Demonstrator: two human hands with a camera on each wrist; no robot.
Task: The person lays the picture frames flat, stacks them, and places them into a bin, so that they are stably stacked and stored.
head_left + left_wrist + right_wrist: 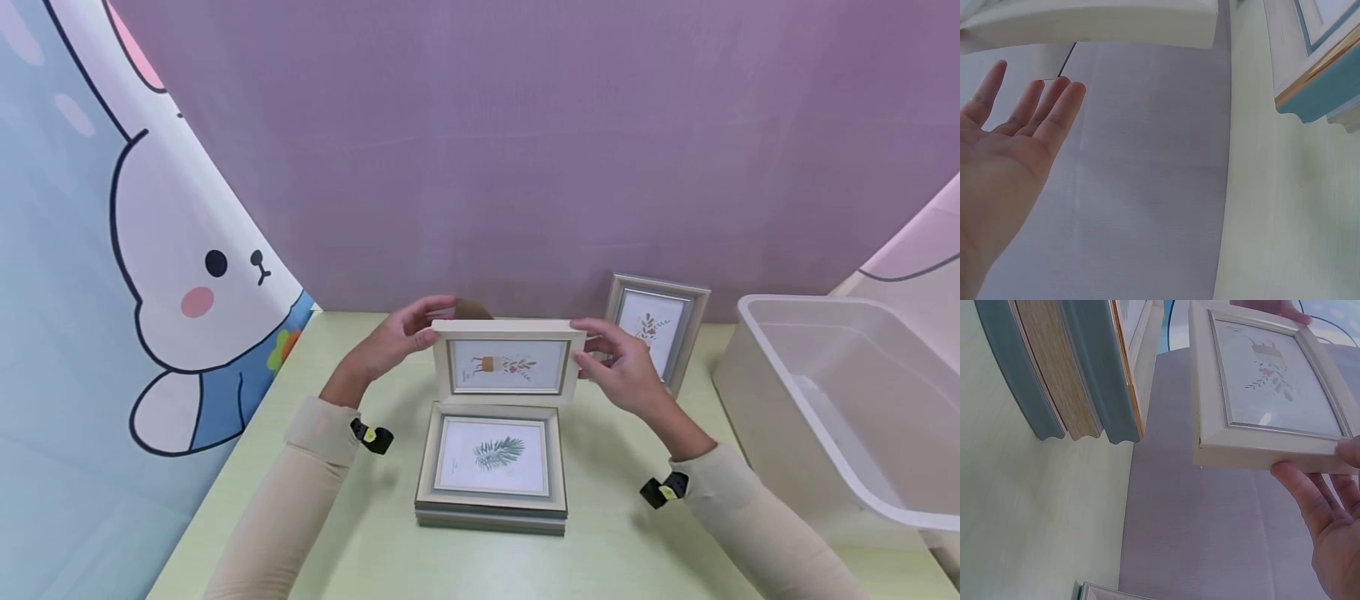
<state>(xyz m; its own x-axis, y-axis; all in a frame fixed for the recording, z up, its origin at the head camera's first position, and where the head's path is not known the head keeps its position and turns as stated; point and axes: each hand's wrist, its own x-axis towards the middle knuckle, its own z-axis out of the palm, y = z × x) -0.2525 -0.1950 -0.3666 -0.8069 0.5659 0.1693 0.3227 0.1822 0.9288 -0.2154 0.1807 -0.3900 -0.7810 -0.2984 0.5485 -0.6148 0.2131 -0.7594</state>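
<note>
A cream picture frame (508, 363) with a potted-plant print is held up sideways behind a frame stack. My right hand (617, 364) grips its right end, thumb on the front and fingers at the outer side in the right wrist view. At the other end is my left hand (397, 333), its thumb at the upper left corner. The left wrist view shows the left fingers (1060, 115) extended and spread, with a gap between them and the frame side. Directly below, the stacked picture frames (491, 467) lie flat, the top one showing a green leaf print.
Another picture frame (660, 321) leans upright against the purple back wall (525, 167), right of the held one. A large white plastic bin (780, 417) stands at the right on the pale green table (360, 533). A rabbit-print cloth (172, 275) hangs at the left.
</note>
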